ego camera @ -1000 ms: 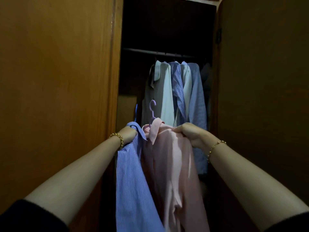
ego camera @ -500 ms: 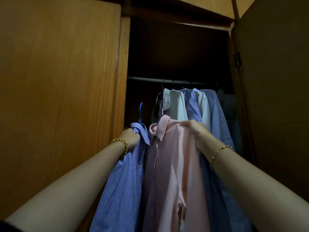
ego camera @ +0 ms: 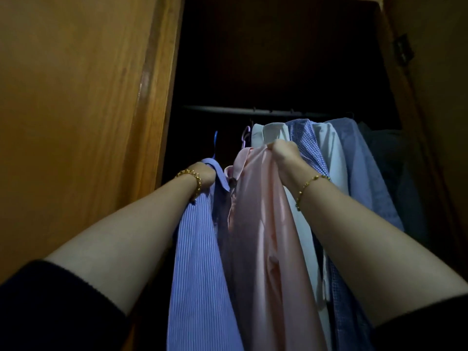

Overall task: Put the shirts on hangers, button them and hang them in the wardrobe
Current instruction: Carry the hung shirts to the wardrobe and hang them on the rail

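Note:
My left hand [ego camera: 205, 174] grips the shoulder of a blue striped shirt [ego camera: 200, 262] on a blue hanger whose hook [ego camera: 215, 140] points up. My right hand [ego camera: 285, 154] is closed on the shoulder of a pink shirt [ego camera: 263, 224] on a lilac hanger with its hook [ego camera: 245, 135] showing above the collar. Both shirts hang down from my hands, held up just below the dark wardrobe rail [ego camera: 253, 111], with both hooks under it.
Several shirts, white [ego camera: 329, 153], blue checked [ego camera: 305, 138] and light blue [ego camera: 362, 173], hang on the rail's right half. A wooden wardrobe panel [ego camera: 76, 122] stands on the left and an open door [ego camera: 435, 97] on the right. The rail's left half is dark.
Both hands have lifted the two shirts higher and further into the wardrobe, closer to the rail. My view has tilted up and moved nearer.

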